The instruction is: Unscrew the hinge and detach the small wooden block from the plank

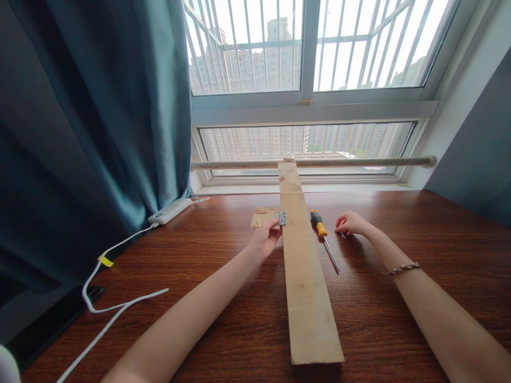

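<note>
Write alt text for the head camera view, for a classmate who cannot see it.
Two bare arms reach over a dark wooden table: the left hand presses a small wood piece and metal hinge against a long plank, while the right hand rests by an orange-handled screwdriver. A barred window and teal curtain stand behind.

Matt raw wood plank (305, 266), shiny metal hinge (282, 217), glossy wood-grain table (399, 330).

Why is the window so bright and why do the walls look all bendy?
Head view: daylight through the barred window washes the sky out white; the wide lens bows the teal curtain and wall edges; the long pale wooden plank stays sharp, and the left hand and right hand cast only soft shadows on the glossy brown table.
</note>
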{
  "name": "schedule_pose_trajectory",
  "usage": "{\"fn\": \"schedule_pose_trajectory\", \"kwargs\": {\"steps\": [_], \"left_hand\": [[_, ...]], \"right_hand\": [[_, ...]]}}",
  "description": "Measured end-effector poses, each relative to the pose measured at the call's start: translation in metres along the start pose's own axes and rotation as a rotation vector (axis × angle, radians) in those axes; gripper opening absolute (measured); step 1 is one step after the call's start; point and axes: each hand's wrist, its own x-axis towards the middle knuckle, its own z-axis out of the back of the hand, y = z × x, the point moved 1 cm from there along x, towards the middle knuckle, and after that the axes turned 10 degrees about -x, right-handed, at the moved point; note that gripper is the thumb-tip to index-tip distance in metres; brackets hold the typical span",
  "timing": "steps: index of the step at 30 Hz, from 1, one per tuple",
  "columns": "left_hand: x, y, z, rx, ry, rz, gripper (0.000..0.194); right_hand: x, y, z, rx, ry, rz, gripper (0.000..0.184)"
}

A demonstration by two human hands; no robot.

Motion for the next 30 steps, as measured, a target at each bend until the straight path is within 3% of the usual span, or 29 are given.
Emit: {"fn": "schedule_pose_trajectory", "kwargs": {"steps": [4,8,11,17,20,25,28,30], "left_hand": [[-0.002,-0.001,-0.002,0.006,-0.002,0.001,0.021],[-0.002,-0.001,-0.002,0.002,0.001,0.002,0.018],[-0.002,0.0,-0.002,0.001,0.01,0.0,0.017],[-0.005,-0.001,-0.004,0.005,0.015,0.001,0.017],[-0.004,-0.001,-0.003,0.006,0.024,0.002,0.017],[-0.002,0.0,-0.002,-0.009,0.011,0.014,0.017],[-0.003,0.0,-0.003,-0.014,0.015,0.015,0.017],[-0.003,0.0,-0.003,-0.012,0.02,0.01,0.018]], "right_hand": [[-0.008,0.008,0.007,-0.067,-0.032,-0.049,0.01],[-0.01,0.025,0.012,-0.143,-0.189,-0.035,0.016],[-0.01,0.044,0.0,-0.161,-0.249,-0.018,0.027],[-0.013,0.066,-0.032,-0.072,-0.262,-0.061,0.025],[-0.017,0.067,-0.026,0.1,-0.28,-0.087,0.026],[-0.031,0.075,0.021,0.489,-0.497,-0.057,0.022],[-0.048,0.088,0.043,0.951,-0.66,0.066,0.016],[-0.059,0.1,0.045,1.281,-0.664,0.175,0.017]]}}
